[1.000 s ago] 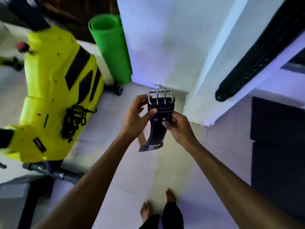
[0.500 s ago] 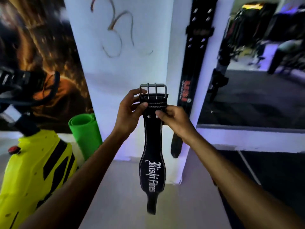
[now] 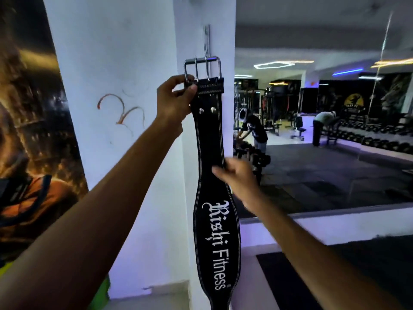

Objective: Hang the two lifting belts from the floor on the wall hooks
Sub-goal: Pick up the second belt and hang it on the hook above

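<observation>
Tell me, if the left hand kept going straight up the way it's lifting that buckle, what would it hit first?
Probably the wall hook: the left hand holds the belt by its buckle just below it. Depth is unclear, so it might slide past.

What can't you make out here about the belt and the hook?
- Hook, head view: blurred, and the buckle covers its tip, so whether it has caught is unclear.
- Belt tail: cut off by the bottom edge.
- Right hand: motion-blurred, grip unclear.

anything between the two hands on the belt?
Head view: only bare belt with two rivets runs from the left hand down to the right hand.
</observation>
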`<state>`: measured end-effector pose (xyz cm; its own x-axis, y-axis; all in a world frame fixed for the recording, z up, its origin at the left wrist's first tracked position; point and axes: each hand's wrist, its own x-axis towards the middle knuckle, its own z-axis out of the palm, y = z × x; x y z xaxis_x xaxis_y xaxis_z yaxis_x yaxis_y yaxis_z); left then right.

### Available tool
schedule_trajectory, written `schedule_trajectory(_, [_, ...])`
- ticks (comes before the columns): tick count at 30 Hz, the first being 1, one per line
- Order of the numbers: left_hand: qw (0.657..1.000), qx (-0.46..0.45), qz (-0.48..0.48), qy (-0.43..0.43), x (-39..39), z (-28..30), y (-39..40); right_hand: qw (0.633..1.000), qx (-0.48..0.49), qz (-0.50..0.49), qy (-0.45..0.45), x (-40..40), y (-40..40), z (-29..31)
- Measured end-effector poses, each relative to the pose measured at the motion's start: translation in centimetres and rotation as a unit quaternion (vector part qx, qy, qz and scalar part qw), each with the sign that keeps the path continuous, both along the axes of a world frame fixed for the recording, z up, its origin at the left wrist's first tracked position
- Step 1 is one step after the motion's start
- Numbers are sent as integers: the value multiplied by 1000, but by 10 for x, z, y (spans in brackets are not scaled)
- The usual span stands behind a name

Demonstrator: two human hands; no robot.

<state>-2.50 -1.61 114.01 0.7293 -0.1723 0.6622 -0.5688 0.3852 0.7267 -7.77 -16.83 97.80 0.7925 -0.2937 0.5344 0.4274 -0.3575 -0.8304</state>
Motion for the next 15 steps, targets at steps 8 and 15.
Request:
schedule_trajectory(8, [999,14,24,19,-2,18,-29,987,-2,26,158,-38,-30,-65])
schedule_trajectory(15, [1000,24,9,-8,-15,31,-42,997,57,11,-52,-25,-34,105])
